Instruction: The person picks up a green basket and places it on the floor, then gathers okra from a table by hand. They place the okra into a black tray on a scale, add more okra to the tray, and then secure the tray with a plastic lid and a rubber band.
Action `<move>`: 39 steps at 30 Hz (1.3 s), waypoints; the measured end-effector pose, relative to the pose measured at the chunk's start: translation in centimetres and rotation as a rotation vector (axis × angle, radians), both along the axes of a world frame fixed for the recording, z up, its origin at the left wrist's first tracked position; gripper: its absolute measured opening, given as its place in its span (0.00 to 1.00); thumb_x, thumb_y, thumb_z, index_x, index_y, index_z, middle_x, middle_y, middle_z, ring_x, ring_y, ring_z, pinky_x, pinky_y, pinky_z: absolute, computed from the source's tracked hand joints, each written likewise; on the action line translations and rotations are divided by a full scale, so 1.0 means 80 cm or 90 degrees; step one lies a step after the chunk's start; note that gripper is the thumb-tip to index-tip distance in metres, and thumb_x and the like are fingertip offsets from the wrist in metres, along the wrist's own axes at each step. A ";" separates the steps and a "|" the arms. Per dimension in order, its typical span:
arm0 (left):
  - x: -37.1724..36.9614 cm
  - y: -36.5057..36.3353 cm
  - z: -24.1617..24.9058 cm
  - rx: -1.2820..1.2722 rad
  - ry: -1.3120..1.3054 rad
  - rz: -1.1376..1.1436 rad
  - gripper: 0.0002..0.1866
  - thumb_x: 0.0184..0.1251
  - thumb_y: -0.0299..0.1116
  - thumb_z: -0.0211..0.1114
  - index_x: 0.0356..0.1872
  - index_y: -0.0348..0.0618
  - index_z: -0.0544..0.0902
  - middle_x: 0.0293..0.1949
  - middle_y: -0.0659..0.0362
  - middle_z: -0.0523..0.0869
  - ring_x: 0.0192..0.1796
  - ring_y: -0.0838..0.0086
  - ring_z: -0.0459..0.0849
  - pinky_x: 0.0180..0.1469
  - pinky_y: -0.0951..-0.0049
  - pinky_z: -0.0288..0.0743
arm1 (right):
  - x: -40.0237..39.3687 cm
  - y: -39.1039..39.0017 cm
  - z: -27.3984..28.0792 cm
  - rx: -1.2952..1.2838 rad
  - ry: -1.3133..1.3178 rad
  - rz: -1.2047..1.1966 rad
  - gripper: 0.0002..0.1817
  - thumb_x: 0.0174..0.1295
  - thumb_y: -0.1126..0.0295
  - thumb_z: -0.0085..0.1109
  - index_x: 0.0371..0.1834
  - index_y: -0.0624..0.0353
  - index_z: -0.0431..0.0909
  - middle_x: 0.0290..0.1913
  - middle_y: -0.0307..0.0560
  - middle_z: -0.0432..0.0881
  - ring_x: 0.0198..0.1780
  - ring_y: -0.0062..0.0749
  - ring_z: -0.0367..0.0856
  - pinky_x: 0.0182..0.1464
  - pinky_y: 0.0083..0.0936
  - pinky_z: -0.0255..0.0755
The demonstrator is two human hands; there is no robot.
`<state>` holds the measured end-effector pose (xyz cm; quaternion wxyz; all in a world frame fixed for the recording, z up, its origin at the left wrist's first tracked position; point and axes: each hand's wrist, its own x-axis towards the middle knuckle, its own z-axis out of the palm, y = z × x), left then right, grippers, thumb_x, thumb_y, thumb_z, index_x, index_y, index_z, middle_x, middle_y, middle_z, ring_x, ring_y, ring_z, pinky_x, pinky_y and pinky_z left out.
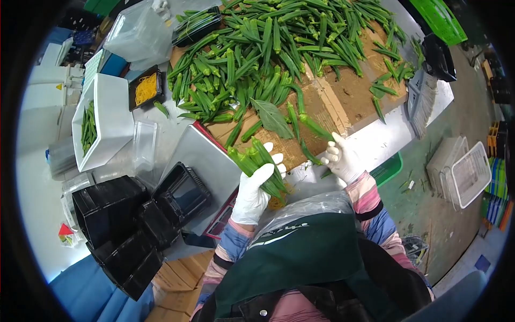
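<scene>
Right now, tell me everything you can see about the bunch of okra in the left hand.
The okra bunch is several long, ridged green pods lying side by side, their tips pointing up and left. The left hand, in a white glove, wraps around their lower half, above a metal scale platform. The right hand holds a separate single pod nearby, apart from the bunch.

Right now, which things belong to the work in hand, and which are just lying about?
In hand:
left hand gripping okra bunch
right hand holding single okra pod
okra pile

Lying about:
black trays
white bin
white baskets
</scene>
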<state>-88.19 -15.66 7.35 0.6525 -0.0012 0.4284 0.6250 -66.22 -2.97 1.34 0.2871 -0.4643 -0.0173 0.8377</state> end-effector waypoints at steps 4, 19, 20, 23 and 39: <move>0.002 -0.002 -0.003 -0.014 0.013 0.015 0.30 0.70 0.28 0.64 0.72 0.38 0.66 0.57 0.48 0.82 0.51 0.66 0.85 0.55 0.64 0.83 | -0.011 -0.012 -0.003 -0.070 0.125 0.032 0.15 0.71 0.56 0.60 0.32 0.54 0.74 0.17 0.33 0.62 0.20 0.25 0.63 0.32 0.29 0.65; -0.006 -0.002 0.008 0.001 0.051 0.062 0.33 0.64 0.28 0.69 0.70 0.40 0.67 0.51 0.52 0.83 0.46 0.67 0.84 0.51 0.65 0.82 | -0.084 -0.009 0.008 0.669 -0.503 0.528 0.19 0.66 0.53 0.67 0.28 0.58 0.82 0.20 0.41 0.82 0.22 0.30 0.81 0.29 0.26 0.74; -0.009 -0.003 0.008 0.002 0.054 0.053 0.33 0.65 0.30 0.69 0.70 0.40 0.67 0.50 0.52 0.82 0.46 0.67 0.84 0.51 0.66 0.82 | -0.088 0.003 -0.016 0.869 -0.768 0.491 0.18 0.62 0.54 0.70 0.28 0.58 0.81 0.22 0.44 0.83 0.24 0.37 0.83 0.30 0.32 0.76; -0.011 -0.003 0.007 -0.009 0.058 0.053 0.33 0.64 0.29 0.70 0.70 0.40 0.68 0.49 0.51 0.83 0.45 0.67 0.84 0.50 0.65 0.83 | -0.089 0.030 -0.076 0.899 -0.924 0.621 0.19 0.55 0.52 0.72 0.34 0.56 0.80 0.38 0.49 0.86 0.39 0.43 0.86 0.41 0.42 0.78; -0.013 -0.012 -0.009 0.040 -0.118 0.062 0.35 0.67 0.29 0.68 0.73 0.37 0.64 0.57 0.47 0.81 0.51 0.62 0.85 0.59 0.58 0.81 | -0.013 0.016 -0.014 0.248 0.316 0.182 0.20 0.79 0.61 0.46 0.64 0.64 0.73 0.36 0.35 0.73 0.32 0.22 0.70 0.42 0.24 0.68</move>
